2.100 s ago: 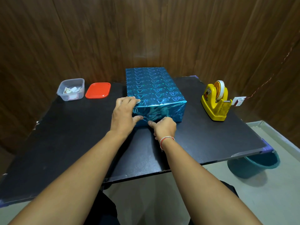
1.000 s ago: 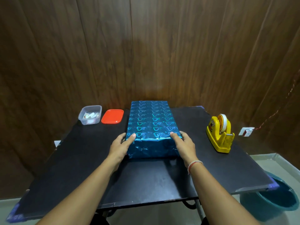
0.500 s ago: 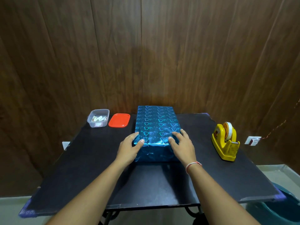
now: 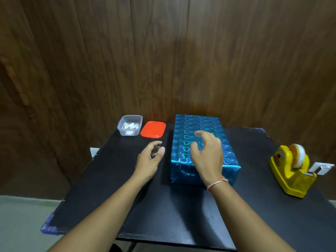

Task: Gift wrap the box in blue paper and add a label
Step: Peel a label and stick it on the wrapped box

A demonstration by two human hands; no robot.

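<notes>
Left hand (image 4: 149, 160) is hovering loose-fingered beside the wrapped box (image 4: 200, 142); right hand (image 4: 207, 153) is floating over it, fingers relaxed, holding nothing.

Black table (image 4: 181, 215) stands against a wood-panelled wall (image 4: 163, 51). Red lid (image 4: 153, 129) lies flat at the table's far left. White wall socket (image 4: 321, 169) at right.

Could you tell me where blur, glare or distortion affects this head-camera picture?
Head view: the right hand is motion-blurred over the wrapped box, whose foil glints; the left hand is slightly soft; wide-angle bending curves the wall planks.
</notes>
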